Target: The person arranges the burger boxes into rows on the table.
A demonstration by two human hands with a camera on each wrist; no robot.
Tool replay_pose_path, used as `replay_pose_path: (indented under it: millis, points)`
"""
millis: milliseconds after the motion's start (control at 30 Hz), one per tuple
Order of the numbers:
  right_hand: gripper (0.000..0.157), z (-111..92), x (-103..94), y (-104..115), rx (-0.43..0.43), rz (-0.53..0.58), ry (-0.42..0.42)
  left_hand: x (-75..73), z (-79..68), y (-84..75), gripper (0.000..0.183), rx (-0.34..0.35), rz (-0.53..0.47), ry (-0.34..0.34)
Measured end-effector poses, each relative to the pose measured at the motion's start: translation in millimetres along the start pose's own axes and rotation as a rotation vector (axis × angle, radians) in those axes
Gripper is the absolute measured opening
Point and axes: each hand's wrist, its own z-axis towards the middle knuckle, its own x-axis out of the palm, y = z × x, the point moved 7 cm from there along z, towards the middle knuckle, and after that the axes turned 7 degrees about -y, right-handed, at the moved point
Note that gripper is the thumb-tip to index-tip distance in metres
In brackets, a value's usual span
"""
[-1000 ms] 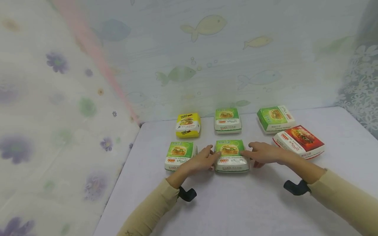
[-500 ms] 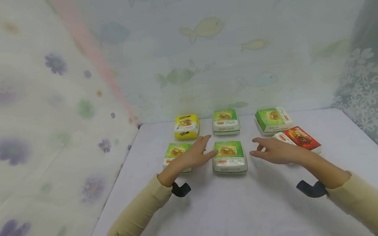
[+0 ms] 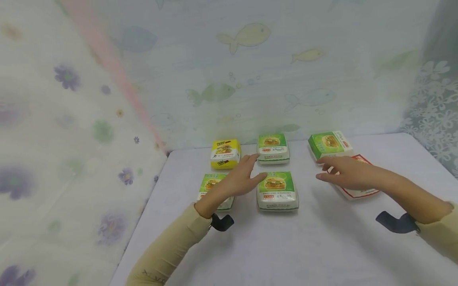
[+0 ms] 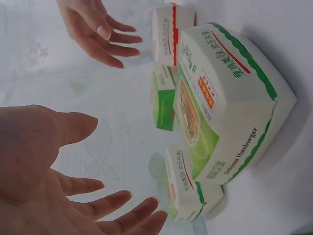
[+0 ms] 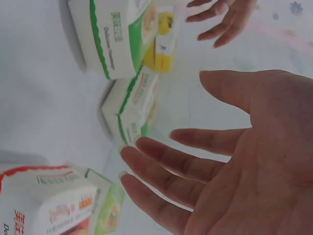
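My left hand (image 3: 242,177) hovers between two green-and-white hamburger boxes, its thumb near the upper left of the front middle hamburger box (image 3: 277,194). In the left wrist view its fingers are spread and hold nothing. It partly hides the front left hamburger box (image 3: 225,204). Over at the right, my right hand (image 3: 352,173) hangs above the red-and-white hamburger box (image 3: 358,193) and covers most of it. The right wrist view has that hand with loosely extended fingers, and this red-edged box (image 5: 49,205) lies below it.
Along the back stand a yellow hamburger box (image 3: 225,154), a green-and-white hamburger box (image 3: 273,149) and a turned green hamburger box (image 3: 330,145). A white cloth covers the table (image 3: 286,250). A fish-patterned curtain (image 3: 264,79) rises behind, and a flowered one (image 3: 71,159) on the left.
Both hands have left the front middle box's sides. The right hand moved right, over the red box; the left hand rose slightly. The boxes seem to stay in place.
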Motion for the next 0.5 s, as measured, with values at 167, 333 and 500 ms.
replay_pose_path:
  millis: [167, 333, 500]
  points:
    - [0.054, 3.0, -10.1, -8.8, -0.009, 0.012, -0.011, 5.6, 8.9, -13.4, 0.076, 0.001, -0.029, 0.024]
    - [0.056, 10.5, -21.4, -25.2, 0.019, -0.008, -0.038, 16.8, 22.8, -30.3, 0.078, 0.020, -0.048, 0.072]
    - [0.058, 23.2, -38.3, -50.9, 0.073, -0.058, -0.058, 27.3, 44.0, -46.2, 0.077, 0.048, -0.063, 0.088]
